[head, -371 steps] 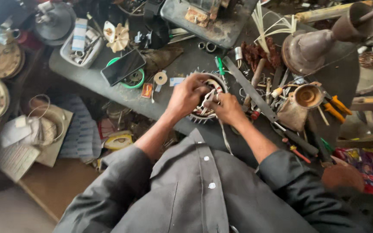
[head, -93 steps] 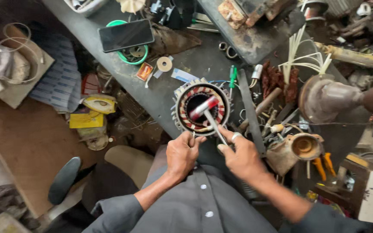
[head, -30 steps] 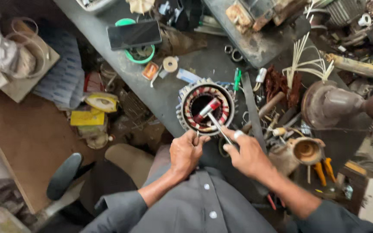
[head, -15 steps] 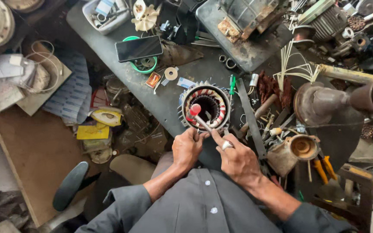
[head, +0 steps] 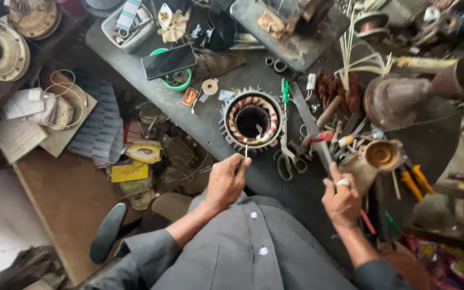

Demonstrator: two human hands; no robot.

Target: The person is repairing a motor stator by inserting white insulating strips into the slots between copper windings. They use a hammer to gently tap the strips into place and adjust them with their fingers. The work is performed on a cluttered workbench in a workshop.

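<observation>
The left hand pinches a thin pale strip between thumb and fingertips, its tip pointing up at the near rim of the stator. The stator sits on the grey bench just beyond this hand, its open bore facing up, with red and white winding ringing the bore and metal fins around the outside.

The right hand is well off to the right of the left, closed around the handle of a hammer whose red-tipped head points back toward the stator. A ring shows on one of its fingers.

Between the hands, just right of the stator, lie scissors with their loops toward the person, and a long flat file runs away from the right hand. A green screwdriver lies beside the stator's far right edge. Beyond the right hand stands a brass-coloured cup, with orange-handled pliers to its right. Far beyond the left hand a phone rests on a green tape roll.
</observation>
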